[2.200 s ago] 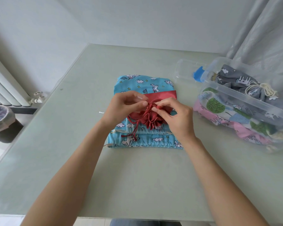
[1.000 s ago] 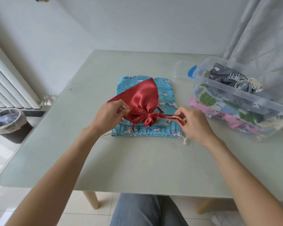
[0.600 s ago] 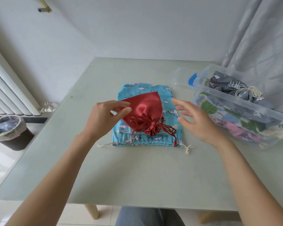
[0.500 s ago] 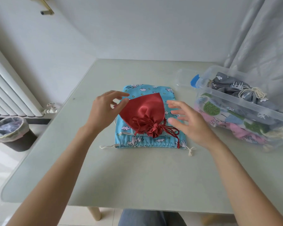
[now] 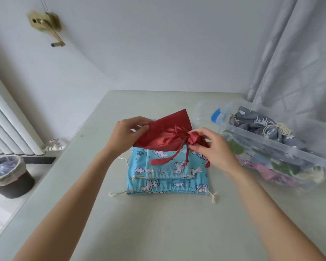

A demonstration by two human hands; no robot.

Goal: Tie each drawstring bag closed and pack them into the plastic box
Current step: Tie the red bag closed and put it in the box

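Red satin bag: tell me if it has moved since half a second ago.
Yes. The red satin bag is lifted off the blue unicorn bags and swung, its gathered neck now pointing toward the plastic box.

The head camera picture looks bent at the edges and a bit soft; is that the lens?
Head view: wide-angle lens bows the radiator and curtain; right hand slightly motion-blurred at the red bag; soft daylight, faint shadows, the satin shines, mild glare on the plastic box.

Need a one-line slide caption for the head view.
Both hands lift the tied red satin bag off two blue drawstring bags beside the part-filled plastic box.
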